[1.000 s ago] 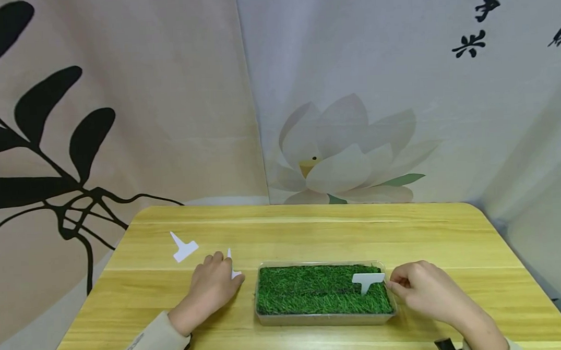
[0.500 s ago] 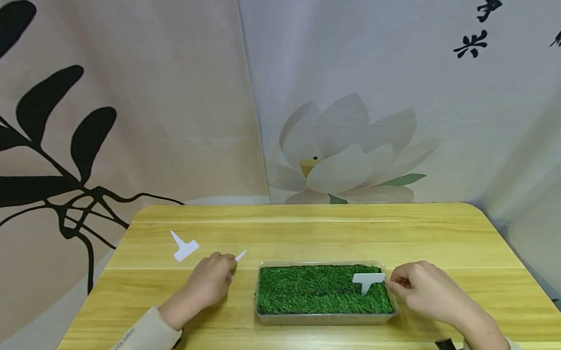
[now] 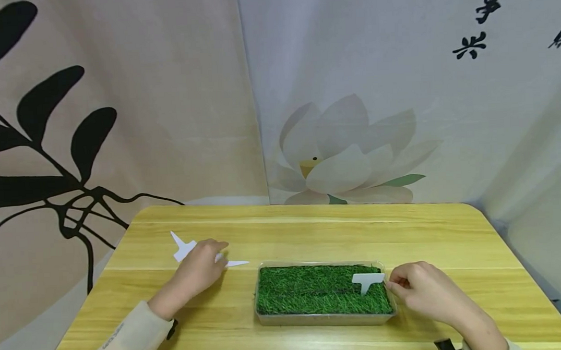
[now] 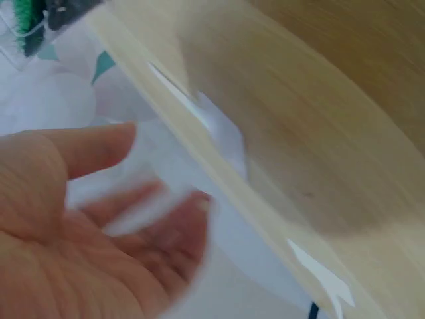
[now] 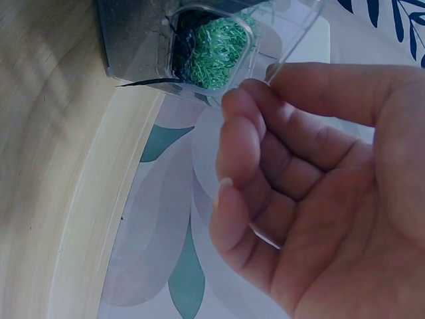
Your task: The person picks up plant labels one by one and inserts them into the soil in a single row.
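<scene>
My left hand [image 3: 195, 272] is over the table at the left, its fingers loosely bent and apart. Beside its fingers lies a white T-shaped plant label [image 3: 238, 263], partly covered by the hand; in the left wrist view this label [image 4: 224, 133] rests on the wood, apart from thumb and fingers. A second T-shaped label [image 3: 182, 250] lies farther left, partly behind the hand. My right hand [image 3: 424, 289] pinches the right rim of a clear plastic tray [image 3: 324, 320] between thumb and index finger. Green artificial grass [image 3: 304, 291] fills the tray, and a third label [image 3: 368, 279] stands upright in it.
All of this is on a light wooden table [image 3: 311, 231] with rounded back corners. Behind it hangs a pale curtain [image 3: 183, 95] printed with a lotus and dark leaves.
My left hand has moved left. The label near it has turned from pointing away to pointing right, and the hand has come off it. The right hand and tray stay put.
</scene>
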Demonstrator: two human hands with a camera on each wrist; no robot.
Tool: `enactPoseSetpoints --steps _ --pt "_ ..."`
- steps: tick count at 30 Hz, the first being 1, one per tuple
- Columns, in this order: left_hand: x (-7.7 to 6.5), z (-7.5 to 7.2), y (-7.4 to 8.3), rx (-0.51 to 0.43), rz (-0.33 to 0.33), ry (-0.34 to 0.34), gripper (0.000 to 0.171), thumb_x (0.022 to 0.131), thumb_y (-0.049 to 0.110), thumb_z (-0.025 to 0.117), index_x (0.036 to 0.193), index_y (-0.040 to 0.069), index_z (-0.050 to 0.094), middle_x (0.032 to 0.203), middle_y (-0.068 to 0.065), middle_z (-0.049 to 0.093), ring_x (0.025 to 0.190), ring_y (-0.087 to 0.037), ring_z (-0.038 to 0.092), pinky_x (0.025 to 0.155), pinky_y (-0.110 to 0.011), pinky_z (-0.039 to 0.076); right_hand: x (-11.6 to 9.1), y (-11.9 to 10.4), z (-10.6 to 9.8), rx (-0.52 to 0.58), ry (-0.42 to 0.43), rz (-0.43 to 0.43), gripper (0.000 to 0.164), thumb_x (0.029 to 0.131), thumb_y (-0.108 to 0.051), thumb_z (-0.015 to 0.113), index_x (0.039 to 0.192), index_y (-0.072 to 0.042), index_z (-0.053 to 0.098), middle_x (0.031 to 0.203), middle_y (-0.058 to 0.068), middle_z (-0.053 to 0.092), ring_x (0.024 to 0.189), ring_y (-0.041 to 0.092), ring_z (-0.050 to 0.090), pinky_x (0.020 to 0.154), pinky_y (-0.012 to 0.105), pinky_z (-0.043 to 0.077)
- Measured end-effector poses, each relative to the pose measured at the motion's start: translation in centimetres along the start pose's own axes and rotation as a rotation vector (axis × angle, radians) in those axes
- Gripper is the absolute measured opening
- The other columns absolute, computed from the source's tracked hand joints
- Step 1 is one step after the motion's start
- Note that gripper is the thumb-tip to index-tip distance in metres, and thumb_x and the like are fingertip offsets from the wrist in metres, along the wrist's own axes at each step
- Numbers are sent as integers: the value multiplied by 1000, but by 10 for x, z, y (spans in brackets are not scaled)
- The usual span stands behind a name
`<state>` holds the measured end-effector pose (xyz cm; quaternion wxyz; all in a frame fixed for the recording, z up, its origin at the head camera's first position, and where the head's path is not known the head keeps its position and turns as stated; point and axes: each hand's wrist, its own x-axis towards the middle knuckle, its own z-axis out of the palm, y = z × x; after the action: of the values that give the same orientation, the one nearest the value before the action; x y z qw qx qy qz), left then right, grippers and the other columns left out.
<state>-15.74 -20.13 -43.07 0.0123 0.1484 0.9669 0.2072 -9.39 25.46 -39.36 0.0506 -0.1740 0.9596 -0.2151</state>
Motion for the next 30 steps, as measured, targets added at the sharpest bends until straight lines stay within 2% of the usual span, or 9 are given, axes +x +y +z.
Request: enactPoseSetpoints --steps 4,7,10,14,18,20,24,27,30 --pt "-1 0 2 47 -194 -27 41 83 26 72 102 -9 62 94 -18 58 78 -29 56 66 -43 49 -1 0 1 3 0 1 17 89 -19 66 73 -27 66 60 -19 50 51 0 41 51 21 36" --pt "-2 2 0 64 -260 -88 36 82 27 73 89 -6 60 83 -13 52 66 -23 49 56 -36 43 0 0 1 7 2 -17 17 88 -19 66 74 -27 66 60 -19 50 51 -1 41 52 21 36" --pt "-3 4 -3 75 -270 -122 30 83 22 73 88 -4 60 82 -11 50 65 -21 48 54 -32 42 0 1 2 9 6 -34 15 88 -18 66 76 -26 67 62 -20 52 53 -1 43 52 21 37" --pt "0 5 -6 98 -217 -103 15 80 4 71 92 -3 64 83 -11 53 74 -24 52 60 -35 46 0 1 1 10 6 -34 14 88 -18 66 77 -26 67 64 -19 53 54 -2 44 52 21 38" --pt "5 3 -9 38 -171 -86 39 72 -17 58 107 -2 67 100 -17 61 87 -27 55 70 -37 49 0 2 0 8 5 -27 15 89 -20 66 76 -27 67 63 -19 52 54 -1 43 52 21 37" --pt "7 0 -10 -15 -171 -105 44 71 -20 55 111 -4 65 109 -21 61 90 -27 55 71 -37 49 0 2 1 5 7 -25 15 88 -19 66 75 -27 67 62 -19 52 53 -1 43 52 21 37" --pt "9 -10 -10 -77 -211 -154 38 78 -3 69 114 -7 60 115 -22 59 92 -27 56 76 -41 50 0 2 1 1 16 -29 16 88 -19 66 74 -27 66 61 -19 51 53 -2 43 52 21 37" --pt "9 -14 -11 -80 -252 -187 42 76 16 79 106 -6 59 100 -14 61 82 -24 55 69 -38 49 0 2 1 -1 19 -29 16 88 -19 66 74 -27 66 61 -20 50 53 -2 43 52 21 37" --pt "9 -13 -12 -69 -280 -208 40 74 23 81 94 -2 57 85 -7 57 70 -20 49 60 -32 44 0 1 1 0 14 -26 16 88 -19 66 74 -27 66 61 -20 51 53 -2 43 52 21 37"
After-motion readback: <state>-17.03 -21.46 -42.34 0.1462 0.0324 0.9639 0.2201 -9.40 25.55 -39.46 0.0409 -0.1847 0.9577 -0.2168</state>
